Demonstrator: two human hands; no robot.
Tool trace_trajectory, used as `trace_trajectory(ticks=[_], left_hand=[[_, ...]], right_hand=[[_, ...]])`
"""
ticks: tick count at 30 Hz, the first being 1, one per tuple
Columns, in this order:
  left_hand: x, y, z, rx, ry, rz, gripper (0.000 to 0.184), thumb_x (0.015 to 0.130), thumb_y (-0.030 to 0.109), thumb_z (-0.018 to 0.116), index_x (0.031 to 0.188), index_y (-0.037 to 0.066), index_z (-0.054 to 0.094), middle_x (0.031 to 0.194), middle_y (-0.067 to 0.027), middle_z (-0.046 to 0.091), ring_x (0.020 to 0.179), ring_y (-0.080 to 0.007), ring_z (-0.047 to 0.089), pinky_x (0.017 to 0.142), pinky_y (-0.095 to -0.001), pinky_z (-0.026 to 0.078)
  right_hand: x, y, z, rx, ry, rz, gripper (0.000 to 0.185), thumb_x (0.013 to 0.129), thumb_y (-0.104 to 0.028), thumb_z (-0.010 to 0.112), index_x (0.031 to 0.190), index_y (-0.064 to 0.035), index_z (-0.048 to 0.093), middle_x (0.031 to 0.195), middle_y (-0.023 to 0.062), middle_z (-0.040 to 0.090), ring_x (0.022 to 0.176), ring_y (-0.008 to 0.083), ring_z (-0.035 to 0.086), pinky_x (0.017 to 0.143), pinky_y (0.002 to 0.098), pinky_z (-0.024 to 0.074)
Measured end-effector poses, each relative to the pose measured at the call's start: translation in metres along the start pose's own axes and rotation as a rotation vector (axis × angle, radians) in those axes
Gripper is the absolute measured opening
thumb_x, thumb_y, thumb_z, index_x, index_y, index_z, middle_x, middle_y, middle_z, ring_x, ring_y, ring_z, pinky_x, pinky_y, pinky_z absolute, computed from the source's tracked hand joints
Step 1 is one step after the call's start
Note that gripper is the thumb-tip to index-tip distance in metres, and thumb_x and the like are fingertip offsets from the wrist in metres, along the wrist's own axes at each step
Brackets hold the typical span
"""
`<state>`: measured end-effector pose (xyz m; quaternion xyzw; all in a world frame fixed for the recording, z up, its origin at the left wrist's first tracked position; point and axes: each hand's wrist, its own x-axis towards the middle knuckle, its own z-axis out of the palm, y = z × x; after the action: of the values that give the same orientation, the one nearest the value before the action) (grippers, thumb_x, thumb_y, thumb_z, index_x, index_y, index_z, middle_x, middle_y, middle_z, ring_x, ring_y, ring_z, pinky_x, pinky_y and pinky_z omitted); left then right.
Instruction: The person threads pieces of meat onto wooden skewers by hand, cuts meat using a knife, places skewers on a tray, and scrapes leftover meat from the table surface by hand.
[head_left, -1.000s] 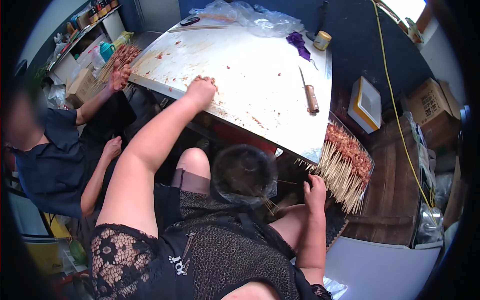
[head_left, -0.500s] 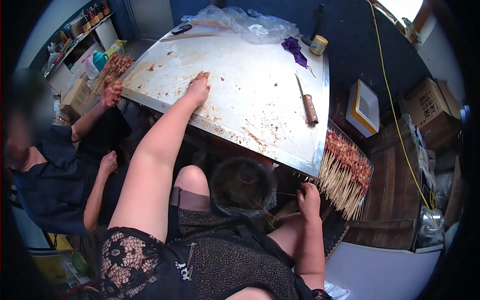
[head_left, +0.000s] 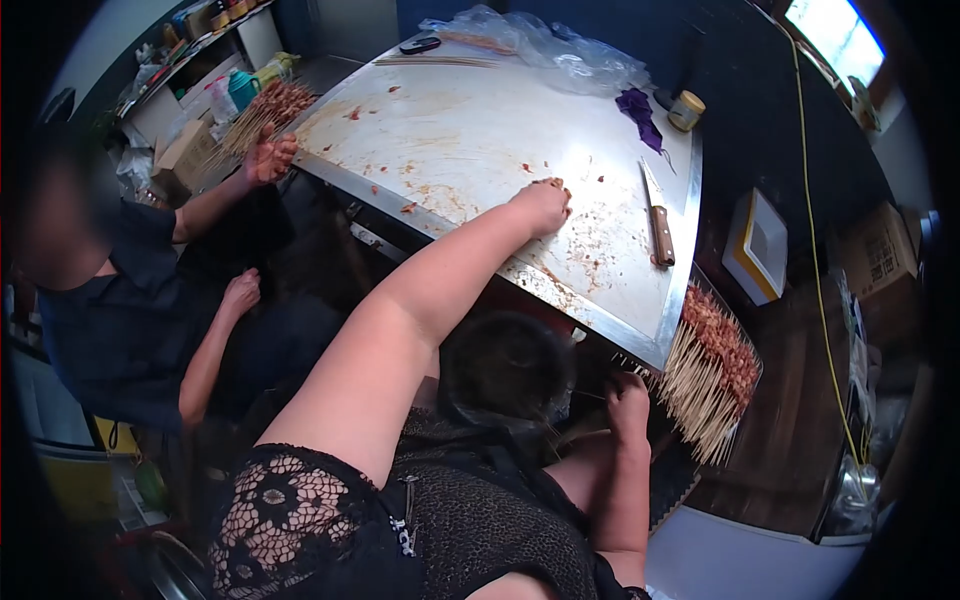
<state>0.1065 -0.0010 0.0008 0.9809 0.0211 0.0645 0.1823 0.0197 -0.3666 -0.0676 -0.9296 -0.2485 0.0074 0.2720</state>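
Observation:
My left hand (head_left: 545,206) rests on the metal tabletop (head_left: 450,130), fingers curled and stained reddish. Small reddish bits show at its fingertips; what lies under them is hidden. Below the table's right corner, my right hand (head_left: 628,405) is closed, with a thin stick, apparently a skewer (head_left: 590,394), running left from its fingers. Beside it, many meat skewers (head_left: 715,370) are stacked in a tray, their bare ends toward me. A knife with a wooden handle (head_left: 661,235) lies on the table between my left hand and the right edge.
A co-worker in dark clothes (head_left: 130,290) sits to the left, one stained hand (head_left: 270,157) at the table edge near more skewers (head_left: 275,108). A dark lined bucket (head_left: 510,370) stands below the table. Plastic bags (head_left: 560,50), a purple cloth (head_left: 638,115) and a jar (head_left: 686,110) sit at the back.
My left hand has slid to the right across the tabletop, nearer the knife. My right hand stays by the tray, still holding the thin stick. The view has shifted slightly.

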Motion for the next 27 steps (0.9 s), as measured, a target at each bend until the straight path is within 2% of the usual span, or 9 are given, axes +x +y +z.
trace_trajectory(ticks=[4,6,8,10,12,16,19,24,27], left_hand=[[-0.040,-0.006,-0.015,0.058,-0.056,0.079,0.029,0.088,0.020,0.045,0.107,0.004,0.058,0.122,-0.0161,0.054,0.117,-0.0302,0.049,0.099,-0.0397,0.039],[-0.055,-0.026,-0.014,0.363,-0.005,0.106,0.029,0.086,0.016,0.045,0.108,0.004,0.058,0.126,-0.0142,0.052,0.120,-0.0284,0.048,0.103,-0.0417,0.035],[-0.083,-0.028,-0.056,0.456,-0.157,0.114,0.028,0.083,0.013,0.046,0.107,0.004,0.058,0.126,-0.0142,0.053,0.122,-0.0259,0.047,0.106,-0.0438,0.030],[-0.105,-0.080,-0.055,0.418,-0.041,0.036,0.025,0.080,0.011,0.048,0.100,0.004,0.060,0.118,-0.0161,0.058,0.112,-0.0277,0.054,0.098,-0.0425,0.039],[-0.121,-0.092,-0.076,0.411,-0.110,-0.086,0.019,0.080,0.011,0.049,0.092,0.003,0.061,0.104,-0.0185,0.062,0.096,-0.0331,0.060,0.085,-0.0427,0.047],[-0.142,-0.132,-0.096,0.270,0.010,-0.268,0.016,0.081,0.011,0.049,0.086,0.001,0.061,0.091,-0.0210,0.063,0.083,-0.0383,0.061,0.074,-0.0445,0.050],[-0.155,-0.136,-0.089,0.236,0.059,-0.392,0.018,0.083,0.010,0.048,0.090,-0.002,0.059,0.094,-0.0233,0.061,0.090,-0.0369,0.060,0.079,-0.0435,0.049],[-0.163,-0.118,-0.057,0.192,0.212,-0.323,0.030,0.085,0.010,0.046,0.113,-0.001,0.051,0.097,-0.0233,0.060,0.089,-0.0382,0.059,0.077,-0.0455,0.047],[-0.152,-0.106,-0.040,0.028,0.439,-0.182,0.036,0.088,0.013,0.044,0.121,0.000,0.047,0.112,-0.0244,0.056,0.103,-0.0386,0.054,0.088,-0.0437,0.045]], right_hand=[[0.000,-0.004,0.002,-0.009,-0.025,-0.005,0.022,0.076,-0.012,0.063,0.095,-0.0002,0.066,0.097,0.0183,0.062,0.092,0.0334,0.060,0.082,0.0372,0.0473],[-0.001,0.004,0.004,-0.025,-0.043,-0.019,0.022,0.076,-0.012,0.063,0.095,0.0001,0.066,0.097,0.0186,0.062,0.092,0.0337,0.060,0.082,0.0372,0.0473],[-0.003,0.009,0.002,-0.047,-0.054,-0.022,0.022,0.076,-0.011,0.062,0.095,0.0004,0.066,0.098,0.0189,0.062,0.092,0.0340,0.060,0.082,0.0373,0.0472],[-0.004,0.008,-0.001,-0.022,-0.059,-0.005,0.022,0.077,-0.011,0.062,0.095,0.0011,0.066,0.098,0.0192,0.061,0.092,0.0344,0.060,0.082,0.0374,0.0471],[-0.005,0.007,0.000,-0.023,-0.062,0.000,0.022,0.077,-0.011,0.062,0.095,0.0013,0.066,0.099,0.0189,0.062,0.092,0.0343,0.060,0.082,0.0374,0.0472],[-0.002,0.002,0.001,-0.042,-0.088,0.004,0.023,0.076,-0.011,0.063,0.096,0.0003,0.066,0.099,0.0183,0.062,0.093,0.0331,0.060,0.083,0.0373,0.0472],[0.000,-0.004,0.002,-0.016,-0.096,0.004,0.024,0.076,-0.012,0.063,0.097,-0.0007,0.066,0.099,0.0182,0.062,0.093,0.0329,0.060,0.084,0.0373,0.0470],[0.003,-0.004,0.008,-0.020,-0.089,-0.016,0.023,0.075,-0.012,0.063,0.097,-0.0030,0.066,0.096,0.0174,0.062,0.092,0.0342,0.059,0.083,0.0393,0.0470],[0.005,0.004,0.017,-0.045,-0.068,-0.070,0.023,0.075,-0.012,0.063,0.096,-0.0030,0.066,0.096,0.0173,0.062,0.092,0.0345,0.058,0.082,0.0397,0.0467]])
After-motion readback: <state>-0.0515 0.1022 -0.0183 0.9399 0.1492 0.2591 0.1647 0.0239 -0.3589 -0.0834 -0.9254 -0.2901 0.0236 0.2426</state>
